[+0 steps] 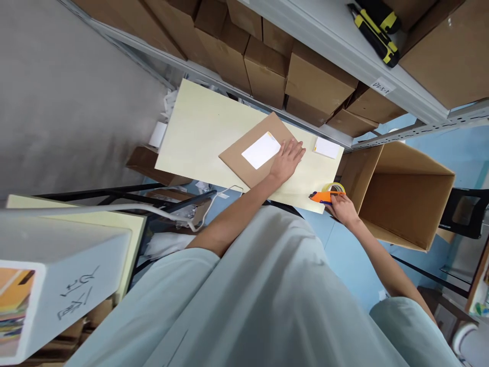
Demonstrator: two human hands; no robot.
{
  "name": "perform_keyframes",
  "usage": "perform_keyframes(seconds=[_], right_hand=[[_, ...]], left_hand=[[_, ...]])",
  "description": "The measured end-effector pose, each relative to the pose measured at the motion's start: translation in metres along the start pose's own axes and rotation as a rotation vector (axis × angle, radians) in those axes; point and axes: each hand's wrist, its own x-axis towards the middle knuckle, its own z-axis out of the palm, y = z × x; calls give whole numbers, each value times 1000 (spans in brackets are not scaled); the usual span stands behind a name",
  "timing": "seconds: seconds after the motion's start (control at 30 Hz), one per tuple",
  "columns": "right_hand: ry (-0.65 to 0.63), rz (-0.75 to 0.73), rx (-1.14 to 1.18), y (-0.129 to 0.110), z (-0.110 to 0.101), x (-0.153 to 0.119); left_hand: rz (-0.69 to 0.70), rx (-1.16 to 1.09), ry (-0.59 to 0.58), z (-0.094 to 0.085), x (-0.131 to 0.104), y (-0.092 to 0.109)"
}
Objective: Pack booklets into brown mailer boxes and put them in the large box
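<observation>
A flat brown cardboard mailer (244,148) lies at an angle on the pale yellow tabletop (198,127), with a white label (262,150) on its upper face. My left hand (286,160) rests on the mailer's right side, fingers stretched out and partly over the label's edge. By the table's right end, my right hand (342,206) is closed around an orange tape dispenser (324,197) with a dark tip pointing left. A roll of yellowish tape (333,188) shows just behind the orange part. Some of my right fingers are hidden.
A stack of white labels (326,148) lies at the table's back right. An open cardboard box (405,199) stands right of the table. Shelves with brown boxes (321,76) run behind; two utility knives (376,33) lie on the upper shelf. A white bin (76,275) is at left.
</observation>
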Motion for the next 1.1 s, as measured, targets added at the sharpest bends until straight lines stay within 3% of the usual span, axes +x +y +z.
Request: perform_keyframes(seconds=[0.13,0.27,0.43,0.53,0.63,0.73,0.87,1.1], right_hand=[[72,-108,-8,-4,-11,33],[63,-223,-29,-15,-15,65],[25,-295,-17,-31,-9,92],[13,-307,-25,-36,-7,97],[6,-289,-32,-38,-8,99],[-6,-273,-27,-43,-13,102],[-17,-291,1,-71,-20,109],[-26,-309,109,-162,-28,128]], left_hand=[[161,175,-130,-2,-26,0],[312,233,-224,-3,-61,-4],[336,194,-199,-2,-95,10],[167,126,-51,-4,-87,17],[-127,112,161,-5,-51,10],[-320,124,212,-3,-11,-4],[-330,133,146,2,11,-11],[-272,192,81,-9,-25,-7]])
